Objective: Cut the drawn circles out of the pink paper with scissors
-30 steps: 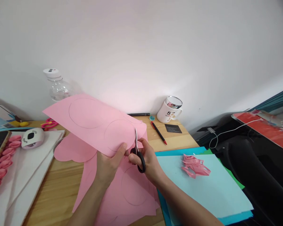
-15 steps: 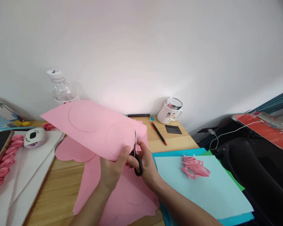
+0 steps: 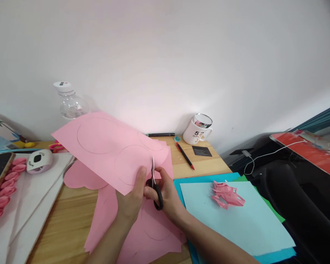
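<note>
My left hand [image 3: 130, 200] pinches the near edge of a pink paper sheet [image 3: 99, 137], thumb on top and fingers beneath. Several pencil circles are drawn on this sheet, which is held up at a slant. My right hand [image 3: 165, 190] is closed round the black handles of a pair of scissors [image 3: 158, 196]. The blades point away from me and lie at the sheet, beside one drawn circle. Under both hands are more pink sheets [image 3: 154, 238] with pencil curves on them. A scalloped pink paper piece [image 3: 84, 176] lies to the left, partly covered by the raised sheet.
A white mug [image 3: 196, 130], a black pen [image 3: 185, 156] and a dark card [image 3: 202, 151] are at the back right. Crumpled pink scraps [image 3: 227, 194] lie on light blue paper [image 3: 236, 227]. A clear bottle [image 3: 71, 104] stands behind the sheet; a white board [image 3: 30, 205] lies left.
The pink sheet has turned and tilted a little in my left hand. The scissors and my right hand have shifted slightly left and toward me.
</note>
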### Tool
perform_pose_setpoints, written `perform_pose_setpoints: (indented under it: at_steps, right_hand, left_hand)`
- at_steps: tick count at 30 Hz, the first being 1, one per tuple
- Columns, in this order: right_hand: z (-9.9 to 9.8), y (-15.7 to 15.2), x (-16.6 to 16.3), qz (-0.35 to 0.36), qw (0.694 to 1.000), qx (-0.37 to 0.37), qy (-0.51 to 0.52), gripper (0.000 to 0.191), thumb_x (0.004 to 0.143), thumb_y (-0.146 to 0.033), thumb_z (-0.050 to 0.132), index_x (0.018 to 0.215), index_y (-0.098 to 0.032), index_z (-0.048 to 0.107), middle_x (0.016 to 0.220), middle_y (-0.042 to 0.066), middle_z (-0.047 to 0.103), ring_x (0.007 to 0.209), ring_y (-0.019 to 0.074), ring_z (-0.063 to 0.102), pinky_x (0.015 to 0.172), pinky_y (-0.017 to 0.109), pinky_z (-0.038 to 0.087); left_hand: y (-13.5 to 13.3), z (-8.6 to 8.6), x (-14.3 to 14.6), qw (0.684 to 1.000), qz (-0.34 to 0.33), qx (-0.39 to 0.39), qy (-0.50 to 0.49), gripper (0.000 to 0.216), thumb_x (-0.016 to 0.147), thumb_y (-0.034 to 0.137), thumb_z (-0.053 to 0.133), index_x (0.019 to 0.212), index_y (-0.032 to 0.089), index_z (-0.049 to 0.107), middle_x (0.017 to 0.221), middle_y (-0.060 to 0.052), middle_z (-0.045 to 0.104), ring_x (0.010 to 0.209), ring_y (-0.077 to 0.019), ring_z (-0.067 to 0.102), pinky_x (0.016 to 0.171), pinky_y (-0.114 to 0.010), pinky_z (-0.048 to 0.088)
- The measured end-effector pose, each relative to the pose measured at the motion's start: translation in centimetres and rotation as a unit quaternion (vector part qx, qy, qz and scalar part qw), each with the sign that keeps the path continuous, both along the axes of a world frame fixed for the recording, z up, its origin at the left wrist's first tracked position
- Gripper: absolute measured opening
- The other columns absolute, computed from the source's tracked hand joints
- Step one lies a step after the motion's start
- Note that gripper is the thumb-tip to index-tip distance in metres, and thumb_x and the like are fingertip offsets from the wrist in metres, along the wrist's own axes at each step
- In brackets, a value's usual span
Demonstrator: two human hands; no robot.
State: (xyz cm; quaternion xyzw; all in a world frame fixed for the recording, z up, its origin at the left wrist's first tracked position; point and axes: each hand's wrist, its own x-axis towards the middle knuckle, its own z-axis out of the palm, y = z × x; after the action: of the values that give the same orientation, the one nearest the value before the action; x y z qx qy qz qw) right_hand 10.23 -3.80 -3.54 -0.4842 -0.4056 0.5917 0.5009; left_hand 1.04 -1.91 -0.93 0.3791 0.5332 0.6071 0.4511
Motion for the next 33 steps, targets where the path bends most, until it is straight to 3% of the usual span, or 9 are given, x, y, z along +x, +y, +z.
perform_pose_setpoints:
  at_steps: [6,11,18,23,28,33]
  right_hand:
    - [0.7,0.2,0.7,0.018,0.998,0.039,0.042,0.056,0.061,-0.03,0.078,0.101,-0.023,0.04,0.068,-0.005,0.052,0.059,0.011,0.045,0.053,0.022,0.036]
    - [1.0,0.3,0.9,0.024,0.998,0.039,0.036,0.056,0.059,-0.036,0.08,0.094,-0.022,0.039,0.07,-0.004,0.052,0.062,0.0122,0.047,0.054,0.024,0.036]
    - [1.2,0.3,1.0,0.039,0.997,0.049,0.046,0.063,0.06,-0.039,0.08,0.102,-0.022,0.038,0.074,-0.002,0.055,0.066,0.0132,0.048,0.056,0.025,0.037]
    - [1.0,0.4,1.2,0.058,0.995,0.061,0.057,0.073,0.06,-0.044,0.08,0.114,-0.023,0.034,0.077,-0.001,0.055,0.066,0.0138,0.05,0.056,0.025,0.037]
    - [0.9,0.4,1.3,0.062,0.995,0.06,0.043,0.069,0.06,-0.048,0.078,0.108,-0.023,0.036,0.077,-0.001,0.054,0.067,0.0139,0.049,0.055,0.024,0.037]
    - [0.8,0.5,1.5,0.059,0.996,0.061,0.042,0.069,0.06,-0.042,0.08,0.11,-0.022,0.037,0.073,-0.002,0.053,0.065,0.013,0.048,0.055,0.025,0.038]
  left_hand:
    - [-0.1,0.1,0.0,0.999,-0.023,-0.013,-0.019,0.03,0.066,0.033,0.071,0.088,0.013,0.067,0.086,-0.009,0.072,0.083,-0.0233,0.068,0.07,-0.031,0.057]
    - [-0.5,0.5,0.4,0.998,-0.017,-0.04,-0.046,0.028,0.061,0.034,0.074,0.079,0.014,0.067,0.079,-0.007,0.071,0.076,-0.0235,0.068,0.067,-0.033,0.057]
    - [-1.0,1.0,1.0,0.997,0.0,-0.047,-0.056,0.027,0.061,0.032,0.073,0.08,0.014,0.067,0.085,-0.007,0.071,0.082,-0.0251,0.068,0.07,-0.035,0.057]
    - [-0.7,0.5,0.7,0.998,-0.008,-0.047,-0.049,0.031,0.06,0.032,0.075,0.083,0.013,0.067,0.084,-0.008,0.072,0.08,-0.0241,0.068,0.068,-0.033,0.058]
    - [-0.4,-0.2,0.3,0.997,-0.03,-0.046,-0.045,0.036,0.06,0.037,0.075,0.086,0.013,0.068,0.084,-0.008,0.072,0.08,-0.0248,0.068,0.067,-0.033,0.058]
    - [-0.3,-0.5,0.1,0.997,-0.047,-0.051,-0.016,0.03,0.06,0.042,0.073,0.065,0.014,0.065,0.061,-0.005,0.066,0.069,-0.0232,0.066,0.061,-0.032,0.057]
